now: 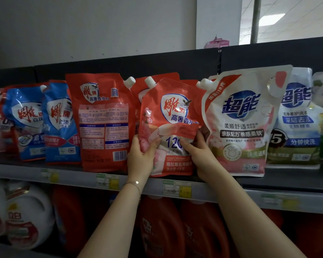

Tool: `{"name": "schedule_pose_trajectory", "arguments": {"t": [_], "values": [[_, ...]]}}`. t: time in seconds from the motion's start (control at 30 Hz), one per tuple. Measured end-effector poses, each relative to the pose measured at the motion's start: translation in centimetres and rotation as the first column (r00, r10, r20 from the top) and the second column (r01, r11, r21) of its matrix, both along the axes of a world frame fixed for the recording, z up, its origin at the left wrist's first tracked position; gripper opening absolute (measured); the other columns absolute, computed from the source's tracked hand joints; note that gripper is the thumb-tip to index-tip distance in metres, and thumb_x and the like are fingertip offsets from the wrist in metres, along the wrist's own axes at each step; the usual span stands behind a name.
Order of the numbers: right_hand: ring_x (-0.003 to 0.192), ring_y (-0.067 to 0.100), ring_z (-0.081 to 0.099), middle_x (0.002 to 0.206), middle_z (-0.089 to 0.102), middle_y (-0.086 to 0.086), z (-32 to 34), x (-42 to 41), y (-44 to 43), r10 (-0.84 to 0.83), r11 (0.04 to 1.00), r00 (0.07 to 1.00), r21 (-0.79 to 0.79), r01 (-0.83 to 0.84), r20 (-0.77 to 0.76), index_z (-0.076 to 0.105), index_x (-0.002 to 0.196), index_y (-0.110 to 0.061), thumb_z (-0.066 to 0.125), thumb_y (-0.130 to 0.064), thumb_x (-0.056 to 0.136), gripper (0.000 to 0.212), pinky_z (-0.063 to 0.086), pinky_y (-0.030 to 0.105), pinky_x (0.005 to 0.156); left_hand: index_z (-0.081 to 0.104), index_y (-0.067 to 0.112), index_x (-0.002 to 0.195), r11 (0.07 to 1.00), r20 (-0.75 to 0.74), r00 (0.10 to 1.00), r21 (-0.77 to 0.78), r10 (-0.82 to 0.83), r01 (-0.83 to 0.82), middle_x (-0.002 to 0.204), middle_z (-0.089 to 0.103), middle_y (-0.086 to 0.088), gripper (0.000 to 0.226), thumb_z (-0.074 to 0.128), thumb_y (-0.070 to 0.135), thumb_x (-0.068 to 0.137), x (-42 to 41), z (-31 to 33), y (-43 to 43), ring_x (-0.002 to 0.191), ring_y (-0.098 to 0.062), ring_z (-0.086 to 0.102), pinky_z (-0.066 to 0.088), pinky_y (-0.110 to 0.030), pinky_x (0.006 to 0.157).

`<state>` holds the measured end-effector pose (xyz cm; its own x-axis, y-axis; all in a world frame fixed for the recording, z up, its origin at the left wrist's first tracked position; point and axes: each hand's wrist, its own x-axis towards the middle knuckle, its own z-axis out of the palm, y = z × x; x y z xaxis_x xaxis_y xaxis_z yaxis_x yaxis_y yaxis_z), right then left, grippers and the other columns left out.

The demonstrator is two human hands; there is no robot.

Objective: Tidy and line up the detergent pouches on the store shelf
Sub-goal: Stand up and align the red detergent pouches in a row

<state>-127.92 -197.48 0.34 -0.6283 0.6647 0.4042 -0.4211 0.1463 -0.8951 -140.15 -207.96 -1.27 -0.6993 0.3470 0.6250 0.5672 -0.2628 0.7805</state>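
Head view: both hands hold a red detergent pouch (168, 116) at the front edge of the upper shelf (22, 171), its printed face outward and its white spout at the top left. The left hand (141, 158) grips the pouch's lower left side, thumb pressed on the front and fingers curled behind; the right hand (200, 152) grips the lower right side the same way. The pouch sits between a red pouch turned back side out (101, 125) and a white and pink pouch (237, 125), in front of another red pouch (157, 79). Two blue pouches (60, 125) stand further left, and orange jugs (160, 231) fill the shelf below
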Motion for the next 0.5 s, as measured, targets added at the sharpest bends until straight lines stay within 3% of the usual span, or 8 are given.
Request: {"name": "schedule_pose_trajectory", "arguments": {"t": [0.07, 0.13, 0.27, 0.4, 0.5], "values": [[0.098, 0.021, 0.067, 0.115, 0.066, 0.001, 0.1, 0.0, 0.1, -0.012, 0.999, 1.000, 0.045, 0.011, 0.028, 0.042, 0.129, -0.037, 0.062, -0.015, 0.092, 0.048, 0.056, 0.036, 0.076, 0.054, 0.026, 0.110, 1.000, -0.008, 1.000, -0.007, 0.005, -0.005, 0.104, 0.064, 0.016, 0.053, 0.065, 0.060, 0.070, 0.1, 0.1, -0.2, 0.099, -0.008, 0.063, 0.050, -0.025, 0.086], [0.102, 0.020, 0.065, 0.118, 0.064, 0.000, 0.4, -0.2, 0.3, -0.058, 0.991, 0.996, 0.128, 0.049, 0.068, 0.036, 0.136, -0.038, 0.063, -0.015, 0.091, 0.057, 0.056, 0.041, 0.084, 0.052, 0.029, 0.115, 1.000, -0.021, 1.000, -0.006, -0.009, 0.009, 0.107, 0.060, 0.022, 0.053, 0.064, 0.058, 0.072, 0.1, 0.2, -0.4, 0.099, 0.003, 0.058, 0.046, -0.023, 0.090], [0.107, 0.017, 0.061, 0.122, 0.060, -0.006, 1.5, -0.5, 0.3, -0.116, 0.967, 0.982, 0.241, 0.078, 0.148, 0.021, 0.146, -0.037, 0.064, -0.015, 0.090, 0.073, 0.051, 0.045, 0.093, 0.049, 0.025, 0.122, 1.000, -0.044, 0.999, -0.006, -0.020, 0.020, 0.114, 0.060, 0.017, 0.058, 0.063, 0.057, 0.075, -0.2, 0.3, -0.8, 0.103, 0.005, 0.056, 0.041, -0.012, 0.088], [0.102, 0.016, 0.063, 0.115, 0.063, -0.006, 2.7, -0.5, 0.1, -0.129, 0.956, 0.986, 0.276, 0.095, 0.107, 0.036, 0.132, -0.037, 0.067, -0.007, 0.085, 0.064, 0.055, 0.037, 0.083, 0.046, 0.023, 0.113, 0.999, -0.103, 0.995, -0.039, 0.012, -0.016, 0.099, 0.058, 0.023, 0.049, 0.058, 0.055, 0.078, -0.4, 0.7, -0.9, 0.085, 0.020, 0.053, 0.038, 0.003, 0.070], [0.104, 0.021, 0.065, 0.114, 0.066, 0.000, 3.6, -0.8, 0.0, -0.061, 0.989, 0.998, 0.131, 0.064, -0.030, 0.048, 0.113, -0.032, 0.069, -0.007, 0.083, 0.044, 0.054, 0.043, 0.090, 0.041, 0.022, 0.113, 0.996, -0.169, 0.984, -0.066, 0.052, -0.064, 0.098, 0.054, 0.022, 0.045, 0.056, 0.051, 0.082, -0.8, 1.1, -1.1, 0.082, 0.018, 0.052, 0.036, 0.004, 0.067]]}}
